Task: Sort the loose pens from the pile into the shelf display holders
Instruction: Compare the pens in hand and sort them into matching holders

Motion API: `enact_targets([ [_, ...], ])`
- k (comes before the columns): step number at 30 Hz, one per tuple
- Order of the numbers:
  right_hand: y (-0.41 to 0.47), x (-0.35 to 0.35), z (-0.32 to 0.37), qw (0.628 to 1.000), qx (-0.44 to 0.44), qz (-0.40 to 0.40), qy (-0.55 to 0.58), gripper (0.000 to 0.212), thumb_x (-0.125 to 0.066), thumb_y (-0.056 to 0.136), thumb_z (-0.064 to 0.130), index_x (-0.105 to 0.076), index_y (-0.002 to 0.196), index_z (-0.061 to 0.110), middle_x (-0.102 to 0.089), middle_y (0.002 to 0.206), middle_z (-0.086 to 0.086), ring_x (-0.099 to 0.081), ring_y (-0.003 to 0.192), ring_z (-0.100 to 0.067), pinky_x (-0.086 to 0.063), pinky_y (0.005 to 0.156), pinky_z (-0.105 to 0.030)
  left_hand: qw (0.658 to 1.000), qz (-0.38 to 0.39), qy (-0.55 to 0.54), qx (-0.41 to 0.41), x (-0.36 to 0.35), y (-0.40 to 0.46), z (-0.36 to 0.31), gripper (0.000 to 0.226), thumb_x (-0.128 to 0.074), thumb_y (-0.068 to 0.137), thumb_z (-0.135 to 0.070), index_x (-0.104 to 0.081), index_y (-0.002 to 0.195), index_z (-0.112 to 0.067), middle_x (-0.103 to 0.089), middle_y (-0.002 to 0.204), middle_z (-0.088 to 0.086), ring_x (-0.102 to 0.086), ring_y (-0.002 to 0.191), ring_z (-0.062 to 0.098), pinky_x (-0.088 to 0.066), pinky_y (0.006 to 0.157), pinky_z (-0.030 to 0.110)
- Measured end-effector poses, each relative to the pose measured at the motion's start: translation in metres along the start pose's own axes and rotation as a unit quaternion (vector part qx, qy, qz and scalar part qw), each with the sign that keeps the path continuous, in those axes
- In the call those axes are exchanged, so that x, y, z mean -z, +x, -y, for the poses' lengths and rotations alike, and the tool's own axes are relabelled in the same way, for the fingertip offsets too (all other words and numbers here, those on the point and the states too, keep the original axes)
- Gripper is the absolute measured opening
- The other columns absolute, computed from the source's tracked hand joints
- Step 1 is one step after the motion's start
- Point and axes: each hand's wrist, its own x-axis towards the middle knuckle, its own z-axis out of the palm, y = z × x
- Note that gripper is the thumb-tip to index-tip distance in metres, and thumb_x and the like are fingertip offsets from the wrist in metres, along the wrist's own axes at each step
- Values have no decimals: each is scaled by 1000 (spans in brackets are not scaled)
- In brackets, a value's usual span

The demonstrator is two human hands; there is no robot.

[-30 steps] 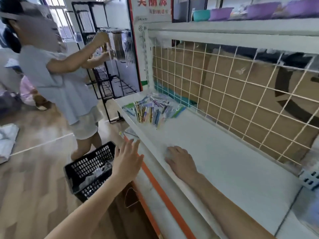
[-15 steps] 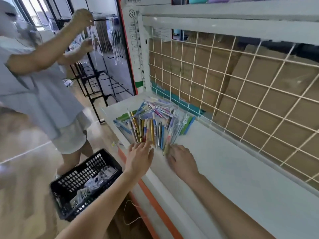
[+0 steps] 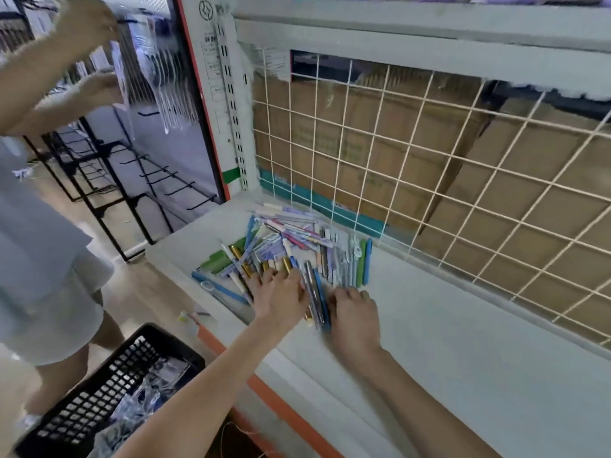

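Pile of pens [image 3: 291, 249] sits on the white shelf [image 3: 463, 325], at its left end, up against the wire grid [image 3: 429, 180] at the back. Mixed colours: blue, purple, green, gold, white; most lie roughly parallel, some crossed on top.

Left hand [image 3: 281, 295] is palm-down on the near edge of the pile, fingers spread and fairly straight across the gold and white pens, pressing rather than gripping. Right hand [image 3: 355, 312] is just beside it on the right, palm-down, fingertips at the ends of the dark blue pens [image 3: 315, 299]. Its fingers look slightly bent; can't tell if they pinch a pen, view is blurred there.

Cardboard boxes [image 3: 413, 166] stand behind the grid. Black plastic basket [image 3: 109, 395] sits on the floor below the shelf, clear wrappers inside. Another person [image 3: 43, 252] stands at left, arms raised toward a black rack [image 3: 109, 180].
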Motion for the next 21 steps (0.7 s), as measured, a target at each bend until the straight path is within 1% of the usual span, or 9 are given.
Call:
enact_targets([
  [3,0,4,7,999,-30,19,-18,36,-42,90,11,-42,126,11,-50,125,-9,-45,114,-27,-33,92,-33,1000,-3,-31,-5,2,1,5,29,-46,89,-42,-50,112,-25,-59,120,-1,-41,122,24,-22,100,42],
  [8,2,7,12,998,-59,30,13,40,-46,88,5,-39,128,6,-51,123,-14,-49,111,-30,-40,89,-34,988,15,-152,27,3,4,18,36,-57,85,-42,-47,116,-28,-62,65,-8,-52,114,23,-24,105,44],
  [11,2,7,7,989,-94,35,109,30,-48,90,7,-45,120,6,-53,117,-13,-52,105,-30,-44,80,-36,964,48,-255,62,10,7,22,50,-63,81,-39,-40,124,-27,-68,67,-7,-62,94,20,-32,104,43],
  [14,-2,7,-1,971,-122,34,202,21,-52,90,13,-52,110,8,-56,108,-11,-52,90,-24,-39,70,-27,938,40,-329,98,22,8,24,54,-67,79,-29,-43,126,-20,-68,73,-3,-63,78,16,-49,84,34],
  [16,-6,9,-7,957,-128,30,259,10,-54,90,15,-57,98,11,-59,95,-7,-49,79,-19,-33,62,-25,925,37,-359,122,33,11,26,54,-69,78,-24,-47,126,-17,-64,73,-3,-58,67,9,-47,62,23],
  [17,-9,11,-10,947,-129,34,292,4,-54,90,14,-57,88,13,-57,84,-3,-48,73,-17,-32,58,-25,913,45,-381,137,39,12,28,53,-71,78,-21,-49,126,-14,-62,76,-4,-56,65,8,-44,56,22],
  [18,-12,13,-13,933,-130,40,333,13,-54,90,12,-56,78,14,-54,73,0,-46,65,-15,-31,54,-24,895,58,-416,151,45,14,31,53,-73,78,-18,-51,126,-11,-62,81,-2,-56,64,9,-43,53,21],
  [20,-18,17,-17,898,-123,49,420,23,-55,91,7,-55,68,11,-45,60,1,-39,55,-11,-27,52,-23,828,109,-520,179,55,15,37,56,-75,78,-11,-50,128,-6,-66,81,7,-62,61,16,-45,50,22],
  [21,-20,20,-18,882,-119,55,453,20,-55,91,6,-60,72,8,-45,61,-1,-38,56,-10,-27,52,-22,792,143,-565,183,59,13,40,54,-74,78,-8,-50,127,-5,-67,75,9,-64,57,16,-46,48,22],
])
